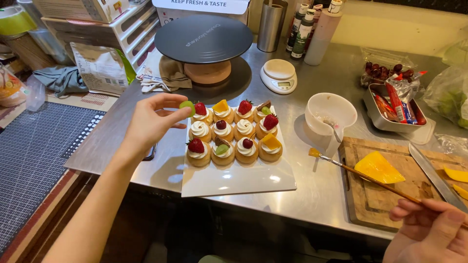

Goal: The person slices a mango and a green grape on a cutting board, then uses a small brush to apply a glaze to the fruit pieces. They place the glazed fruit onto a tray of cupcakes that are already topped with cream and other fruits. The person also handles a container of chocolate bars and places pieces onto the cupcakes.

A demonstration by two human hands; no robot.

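Green grape [186,104] pinched in my left hand [151,122] above the cream tarts [234,134] on a white plate [239,180]; my right hand [429,229] grips a brush [365,176] over the cutting board [385,195].

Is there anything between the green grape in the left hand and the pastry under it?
Nothing visible. The left hand holds the grape just above the back-left pastry; that pastry already carries a strawberry beside the grape.

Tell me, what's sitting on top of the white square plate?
The white square plate carries eleven small cream-topped pastries, crowned with strawberries, cherries, mango, grape and chocolate. The left hand holds a green grape half at the back corner, covering part of one pastry.
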